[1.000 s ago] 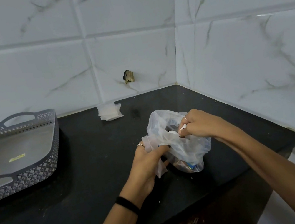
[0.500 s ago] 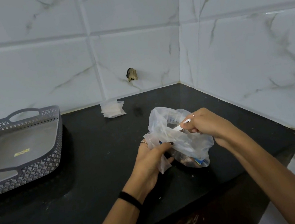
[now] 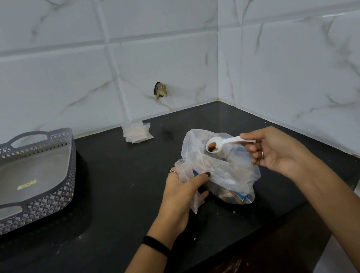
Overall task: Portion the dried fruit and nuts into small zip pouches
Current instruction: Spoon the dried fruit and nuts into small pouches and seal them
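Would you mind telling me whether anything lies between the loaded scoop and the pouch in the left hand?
Nothing visible does. The scoop, pinched by the right hand, hangs above the bag; the pouch in the left hand sits just beside.

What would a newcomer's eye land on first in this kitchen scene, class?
Probably the white measuring spoon with a few nuts and dried fruit in its bowl, pinched by the right hand above the open clear plastic bag. The left hand holds the bag's edge on the black counter. At far left sits a grey lattice tray.
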A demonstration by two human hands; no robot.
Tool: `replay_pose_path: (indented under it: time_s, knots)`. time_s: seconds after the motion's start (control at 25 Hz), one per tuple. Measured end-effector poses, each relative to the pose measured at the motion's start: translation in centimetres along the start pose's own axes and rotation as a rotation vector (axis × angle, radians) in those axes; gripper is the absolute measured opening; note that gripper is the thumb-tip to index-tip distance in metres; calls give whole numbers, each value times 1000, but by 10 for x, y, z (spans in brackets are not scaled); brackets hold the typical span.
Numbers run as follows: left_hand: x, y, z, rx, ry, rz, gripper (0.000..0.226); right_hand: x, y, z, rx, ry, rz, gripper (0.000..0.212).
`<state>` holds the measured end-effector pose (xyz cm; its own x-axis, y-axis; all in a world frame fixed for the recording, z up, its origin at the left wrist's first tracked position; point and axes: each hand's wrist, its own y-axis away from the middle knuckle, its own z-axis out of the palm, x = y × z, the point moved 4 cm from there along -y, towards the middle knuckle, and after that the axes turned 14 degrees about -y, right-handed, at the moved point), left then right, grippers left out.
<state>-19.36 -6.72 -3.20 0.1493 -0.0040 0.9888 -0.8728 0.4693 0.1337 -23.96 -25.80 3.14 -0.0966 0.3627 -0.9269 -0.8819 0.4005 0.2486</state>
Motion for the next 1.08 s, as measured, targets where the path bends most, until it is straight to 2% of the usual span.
replay_pose_path:
  time_s: [0.12,0.2,0.28,0.4,0.52,0.64,0.72,0.84,0.96,1.08]
  knots:
    - [2,7,-5,136,-91,25,47,-3,7,-3,-7,-83,10,33]
    - [10,15,-12,304,-311,119,41,-4,14,-1,-31,-120,6,19]
    - [24,26,-16,451,-569,266,41,-5,22,7,-78,-125,-6,19]
    - [38,40,-15,491,-705,431,44,-6,43,26,-192,-123,-49,20]
    - [35,42,-18,483,-728,410,40,-6,64,44,-260,-71,-132,19]
    - [32,41,-22,494,-744,362,37,-6,76,55,-204,164,-307,25]
    - [32,42,-23,492,-685,347,37,-4,85,63,-157,387,-450,17]
    - [32,45,-24,494,-624,356,35,3,102,78,-235,703,-667,15]
    - [34,47,-23,495,-604,375,37,12,111,86,-254,1027,-997,21]
    - [34,47,-25,476,-576,377,44,13,110,84,-269,1110,-1165,23]
